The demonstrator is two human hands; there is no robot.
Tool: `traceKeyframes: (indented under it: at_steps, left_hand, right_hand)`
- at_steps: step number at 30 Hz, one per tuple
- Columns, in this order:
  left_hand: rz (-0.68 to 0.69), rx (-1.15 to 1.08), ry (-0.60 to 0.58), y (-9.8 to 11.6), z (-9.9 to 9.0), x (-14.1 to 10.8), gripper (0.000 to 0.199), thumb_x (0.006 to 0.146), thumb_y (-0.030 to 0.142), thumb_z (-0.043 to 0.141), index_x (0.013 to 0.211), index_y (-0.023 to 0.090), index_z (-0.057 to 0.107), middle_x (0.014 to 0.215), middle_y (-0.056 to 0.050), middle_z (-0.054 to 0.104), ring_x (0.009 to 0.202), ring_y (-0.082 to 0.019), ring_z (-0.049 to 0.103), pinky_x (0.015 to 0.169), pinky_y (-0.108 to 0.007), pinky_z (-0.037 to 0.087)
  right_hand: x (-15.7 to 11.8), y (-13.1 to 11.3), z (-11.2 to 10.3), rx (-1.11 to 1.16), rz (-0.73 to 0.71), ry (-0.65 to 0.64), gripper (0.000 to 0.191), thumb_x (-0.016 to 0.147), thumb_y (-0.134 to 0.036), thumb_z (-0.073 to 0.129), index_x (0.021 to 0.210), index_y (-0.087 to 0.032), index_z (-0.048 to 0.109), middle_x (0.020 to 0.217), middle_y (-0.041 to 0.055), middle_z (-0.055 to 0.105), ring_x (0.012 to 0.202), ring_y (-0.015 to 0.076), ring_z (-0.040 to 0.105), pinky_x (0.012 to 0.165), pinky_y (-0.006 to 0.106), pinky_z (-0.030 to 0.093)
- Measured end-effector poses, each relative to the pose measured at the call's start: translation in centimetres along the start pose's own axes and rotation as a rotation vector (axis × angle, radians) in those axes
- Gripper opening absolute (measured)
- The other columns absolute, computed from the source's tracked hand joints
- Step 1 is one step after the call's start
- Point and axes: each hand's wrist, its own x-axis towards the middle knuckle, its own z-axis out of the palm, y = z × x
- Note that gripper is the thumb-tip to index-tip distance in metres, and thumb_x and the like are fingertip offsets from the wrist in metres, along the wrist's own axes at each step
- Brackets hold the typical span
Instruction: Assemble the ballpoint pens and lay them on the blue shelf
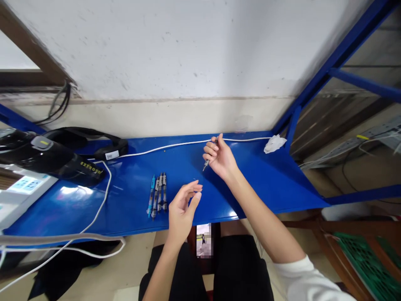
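My right hand (219,156), raised over the middle of the blue table (250,179), has its fingers curled around a pen (205,164) whose tip points down and to the left. Lower and to the left, my left hand (184,205) hovers near the front edge with its fingers apart and nothing visible between them. Several pens lie side by side to the left of it: one has a light blue top (153,182), the others have grey and dark tops (164,179).
A white cable (175,144) runs along the back of the table. Crumpled white tissue (275,143) lies at the right. A black device (56,156) and a power strip (28,184) stand at the left. A phone (203,240) rests between the legs below.
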Motion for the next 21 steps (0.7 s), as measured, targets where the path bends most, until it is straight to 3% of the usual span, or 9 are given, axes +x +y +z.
traceKeyframes:
  at_steps: [3, 7, 10, 14, 21]
  left_hand:
    - [0.017, 0.040, 0.001, 0.3, -0.1, -0.1, 0.031, 0.100, 0.041, 0.072, 0.125, 0.022, 0.076, 0.118, -0.011, 0.078, 0.112, -0.025, 0.073, 0.101, -0.038, 0.058]
    - [0.037, 0.066, 0.027, 0.3, -0.1, -0.1, 0.025, 0.102, 0.040, 0.070, 0.118, 0.023, 0.078, 0.113, -0.009, 0.078, 0.102, -0.022, 0.074, 0.093, -0.034, 0.059]
    - [0.067, 0.042, 0.082, 0.0, -0.1, 0.0, 0.022, 0.104, 0.039, 0.067, 0.114, 0.023, 0.079, 0.106, -0.008, 0.076, 0.095, -0.020, 0.072, 0.087, -0.032, 0.058]
    - [0.082, 0.015, 0.147, -0.3, 0.1, 0.2, 0.021, 0.105, 0.037, 0.066, 0.110, 0.022, 0.079, 0.100, -0.006, 0.074, 0.088, -0.019, 0.068, 0.085, -0.031, 0.055]
    - [0.066, 0.004, 0.152, -0.3, 0.1, 0.2, 0.021, 0.104, 0.037, 0.067, 0.110, 0.021, 0.078, 0.096, -0.006, 0.074, 0.089, -0.019, 0.067, 0.087, -0.032, 0.055]
  right_hand:
    - [2.6, -0.4, -1.2, 0.108, 0.064, -0.007, 0.047, 0.111, -0.046, 0.045, 0.070, -0.025, 0.035, 0.058, -0.0089, 0.023, 0.047, 0.0113, 0.015, 0.041, 0.022, 0.021]
    - [3.2, 0.0, -2.9, 0.196, 0.044, 0.077, 0.046, 0.107, -0.040, 0.038, 0.066, -0.027, 0.022, 0.054, -0.0096, 0.015, 0.048, 0.0120, 0.005, 0.040, 0.025, 0.015]
    - [2.6, -0.1, -3.5, 0.203, 0.004, 0.073, 0.043, 0.105, -0.039, 0.037, 0.067, -0.027, 0.022, 0.054, -0.0096, 0.015, 0.048, 0.0122, 0.004, 0.040, 0.025, 0.016]
    - [2.0, -0.6, -3.3, 0.172, -0.020, 0.027, 0.046, 0.107, -0.051, 0.036, 0.069, -0.026, 0.027, 0.055, -0.0095, 0.018, 0.047, 0.0117, 0.007, 0.041, 0.025, 0.019]
    - [1.6, -0.5, -2.7, 0.192, -0.044, -0.022, 0.049, 0.109, -0.056, 0.027, 0.070, -0.026, 0.029, 0.054, -0.0090, 0.018, 0.048, 0.0121, 0.006, 0.042, 0.025, 0.019]
